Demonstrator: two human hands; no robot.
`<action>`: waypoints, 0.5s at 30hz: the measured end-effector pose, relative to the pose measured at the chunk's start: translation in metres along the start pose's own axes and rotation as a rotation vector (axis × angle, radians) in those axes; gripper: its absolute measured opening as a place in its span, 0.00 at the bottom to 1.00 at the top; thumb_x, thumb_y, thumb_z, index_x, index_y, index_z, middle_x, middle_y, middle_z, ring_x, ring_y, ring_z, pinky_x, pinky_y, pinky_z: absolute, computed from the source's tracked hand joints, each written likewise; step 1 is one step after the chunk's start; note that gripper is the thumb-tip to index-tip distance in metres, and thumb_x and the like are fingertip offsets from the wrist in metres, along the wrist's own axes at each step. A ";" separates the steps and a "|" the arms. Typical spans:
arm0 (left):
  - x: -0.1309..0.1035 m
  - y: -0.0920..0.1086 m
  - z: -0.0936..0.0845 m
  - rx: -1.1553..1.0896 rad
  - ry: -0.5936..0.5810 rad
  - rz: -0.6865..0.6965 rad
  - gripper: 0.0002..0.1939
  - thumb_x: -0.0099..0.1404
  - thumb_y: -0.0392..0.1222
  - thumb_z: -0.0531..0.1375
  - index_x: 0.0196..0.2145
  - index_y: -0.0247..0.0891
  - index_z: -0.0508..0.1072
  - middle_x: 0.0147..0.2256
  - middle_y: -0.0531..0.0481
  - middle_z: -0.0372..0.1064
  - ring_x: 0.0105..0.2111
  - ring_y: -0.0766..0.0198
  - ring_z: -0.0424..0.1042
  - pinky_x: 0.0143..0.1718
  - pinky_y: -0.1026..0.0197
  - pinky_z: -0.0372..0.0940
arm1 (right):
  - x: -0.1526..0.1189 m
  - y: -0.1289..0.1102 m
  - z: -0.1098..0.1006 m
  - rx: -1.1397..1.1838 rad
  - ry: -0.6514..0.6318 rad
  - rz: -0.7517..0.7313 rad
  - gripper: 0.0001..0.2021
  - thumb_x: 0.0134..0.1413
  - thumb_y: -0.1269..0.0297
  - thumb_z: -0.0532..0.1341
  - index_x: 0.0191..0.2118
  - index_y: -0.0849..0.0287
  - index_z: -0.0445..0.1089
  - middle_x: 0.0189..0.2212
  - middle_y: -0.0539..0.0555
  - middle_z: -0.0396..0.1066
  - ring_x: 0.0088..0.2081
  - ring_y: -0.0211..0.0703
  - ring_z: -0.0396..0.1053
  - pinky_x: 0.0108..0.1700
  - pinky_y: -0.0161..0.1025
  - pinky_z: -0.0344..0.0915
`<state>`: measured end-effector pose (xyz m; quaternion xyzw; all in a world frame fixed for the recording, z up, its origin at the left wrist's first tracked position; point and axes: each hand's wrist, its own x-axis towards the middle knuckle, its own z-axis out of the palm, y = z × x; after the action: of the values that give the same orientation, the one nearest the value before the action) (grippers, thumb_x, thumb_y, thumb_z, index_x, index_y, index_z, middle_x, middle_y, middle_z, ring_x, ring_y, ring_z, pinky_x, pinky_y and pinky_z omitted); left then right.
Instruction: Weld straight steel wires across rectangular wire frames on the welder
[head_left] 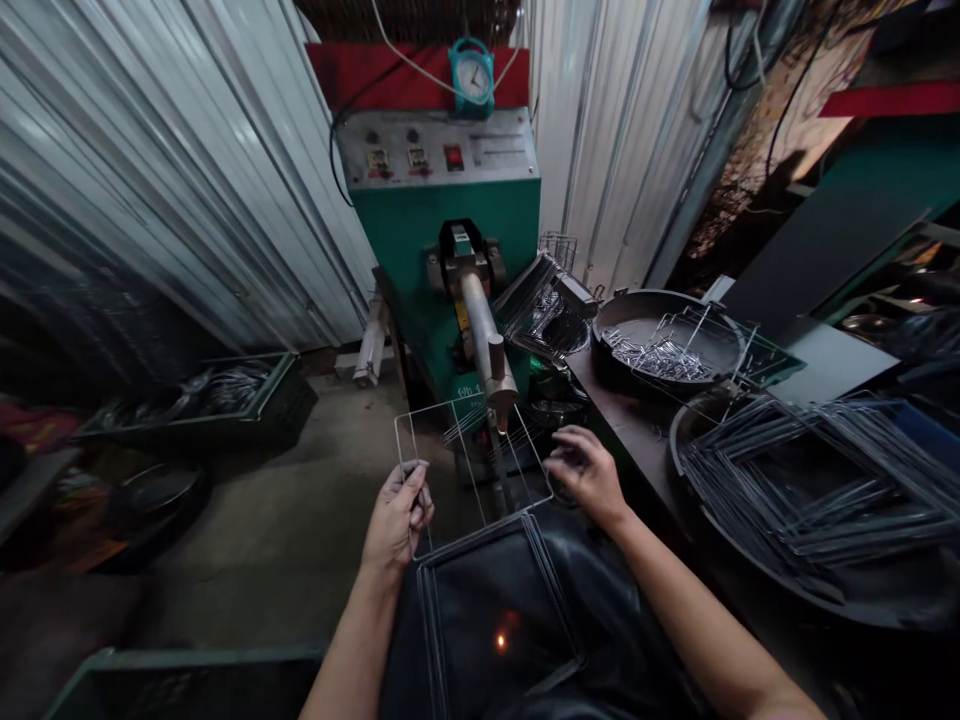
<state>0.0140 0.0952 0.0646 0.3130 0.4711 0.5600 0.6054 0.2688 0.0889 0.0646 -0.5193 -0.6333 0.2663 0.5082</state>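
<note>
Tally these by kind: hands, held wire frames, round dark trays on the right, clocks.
Left hand and right hand: 2
Held wire frame: 1
Far round tray and near round tray: 2
Clock: 1
Total: 6

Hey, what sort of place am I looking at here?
Likely a small metalworking shop: a green machine with a control panel, a round pan piled with wire rectangles, and a wire frame in the left hand.
</note>
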 end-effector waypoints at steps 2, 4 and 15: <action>0.012 0.004 0.005 0.006 -0.005 0.028 0.13 0.50 0.45 0.62 0.31 0.37 0.65 0.13 0.62 0.58 0.08 0.80 0.46 0.10 0.75 0.45 | 0.024 0.009 0.009 0.174 0.076 0.243 0.18 0.40 0.58 0.64 0.39 0.60 0.67 0.35 0.55 0.68 0.30 0.37 0.68 0.33 0.36 0.65; 0.025 0.009 0.009 0.014 -0.009 0.041 0.13 0.49 0.45 0.62 0.31 0.37 0.65 0.12 0.62 0.58 0.08 0.79 0.46 0.09 0.75 0.45 | 0.047 0.014 0.021 0.298 -0.015 0.441 0.17 0.39 0.58 0.64 0.36 0.63 0.67 0.26 0.51 0.69 0.23 0.33 0.65 0.24 0.30 0.61; 0.076 0.033 0.003 0.054 -0.005 -0.016 0.17 0.44 0.45 0.63 0.31 0.36 0.64 0.12 0.62 0.58 0.08 0.80 0.45 0.09 0.75 0.43 | 0.108 0.001 0.058 0.347 -0.357 0.484 0.05 0.34 0.68 0.61 0.17 0.64 0.65 0.12 0.46 0.63 0.14 0.27 0.53 0.15 0.27 0.46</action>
<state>-0.0013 0.1758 0.0792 0.3268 0.4868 0.5415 0.6025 0.2223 0.2004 0.0832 -0.5056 -0.5159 0.5697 0.3921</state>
